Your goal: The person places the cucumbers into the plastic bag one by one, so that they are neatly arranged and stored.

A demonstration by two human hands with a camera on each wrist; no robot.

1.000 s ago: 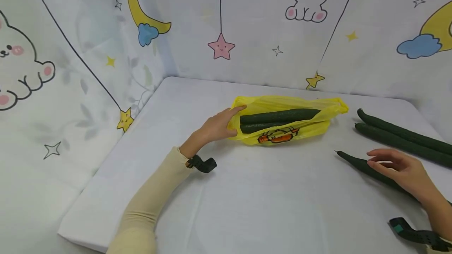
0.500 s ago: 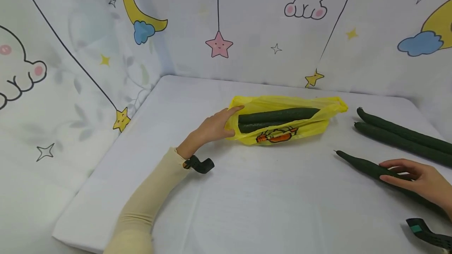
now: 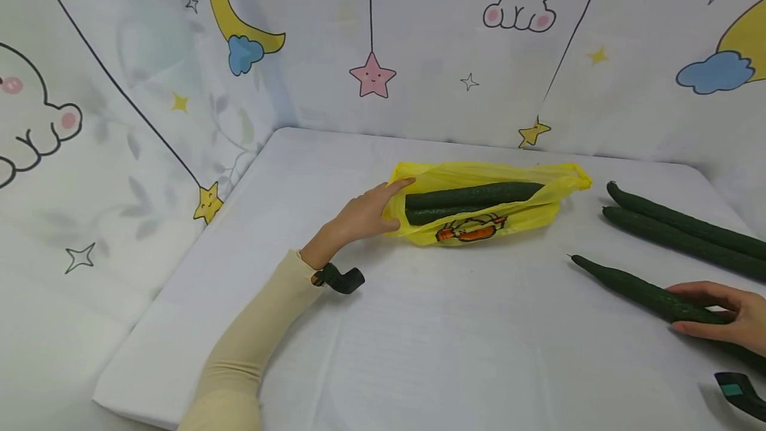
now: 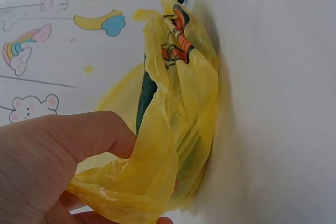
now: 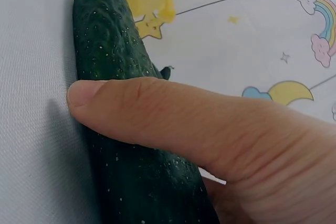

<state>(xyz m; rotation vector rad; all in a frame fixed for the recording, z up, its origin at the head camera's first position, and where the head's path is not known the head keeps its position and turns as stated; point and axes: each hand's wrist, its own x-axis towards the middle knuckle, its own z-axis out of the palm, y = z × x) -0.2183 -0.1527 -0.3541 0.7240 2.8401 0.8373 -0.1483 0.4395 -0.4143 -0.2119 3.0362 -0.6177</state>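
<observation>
A yellow plastic bag (image 3: 532, 218) lies on its side on the table, its long opening showing two dark green cucumbers (image 3: 473, 198) inside. My left hand (image 3: 366, 213) grips the bag's left end; the left wrist view has the thumb (image 4: 100, 135) against the plastic and other fingertips below it. At the right, my right hand (image 3: 733, 316) holds a loose cucumber (image 3: 634, 290) around its thicker part, its thin end pointing toward the bag. In the right wrist view the thumb (image 5: 157, 111) lies across this cucumber's bumpy skin; the other fingers are mostly hidden.
Two more cucumbers (image 3: 688, 235) lie side by side at the right, beyond the held one. A white cloth covers the table (image 3: 443, 344). Behind it hangs a curtain (image 3: 443, 38) printed with moons, stars and rabbits.
My right hand has moved right along the loose cucumber and come down, with thumb and fingers now around it. My left hand stays at the bag's end.
</observation>
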